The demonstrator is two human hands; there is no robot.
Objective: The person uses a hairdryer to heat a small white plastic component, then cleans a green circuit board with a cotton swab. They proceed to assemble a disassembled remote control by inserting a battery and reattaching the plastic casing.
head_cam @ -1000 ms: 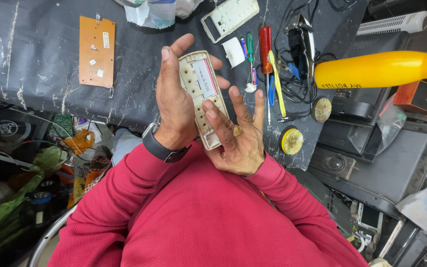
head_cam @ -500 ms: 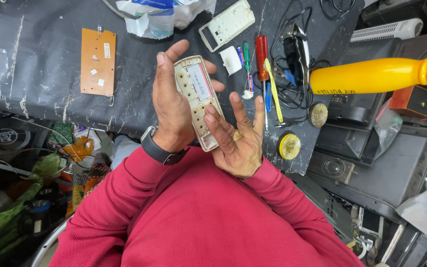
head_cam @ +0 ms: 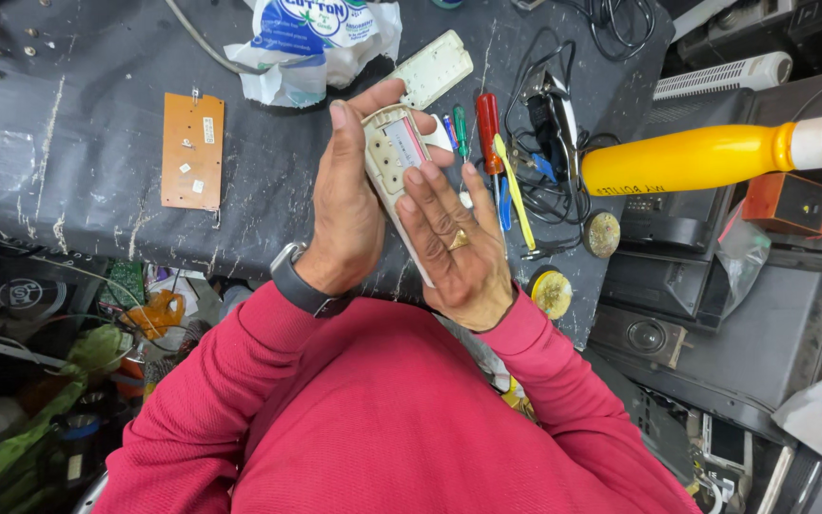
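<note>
Both my hands hold a long cream plastic remote-control shell (head_cam: 390, 152) above a dark, scratched work table (head_cam: 78, 124). My left hand (head_cam: 344, 214), with a dark watch on the wrist, cups the shell from the left side, thumb and fingers around its top end. From below right, my right hand (head_cam: 459, 252), which wears a gold ring, presses flat fingers on the shell's lower half. The shell's inner face shows small holes and a pale rectangular window.
A second cream shell half (head_cam: 433, 69) lies beyond the hands, beside a white plastic bag (head_cam: 311, 43). An orange circuit board (head_cam: 192, 152) lies left. Screwdrivers (head_cam: 489, 119), black wires (head_cam: 554, 114), a yellow bottle (head_cam: 706, 157) and two round tins (head_cam: 552, 292) lie right.
My right hand's fingers have closed together and slid up over the shell's lower half. The hands and shell sit slightly further right in view; the left grip is unchanged.
</note>
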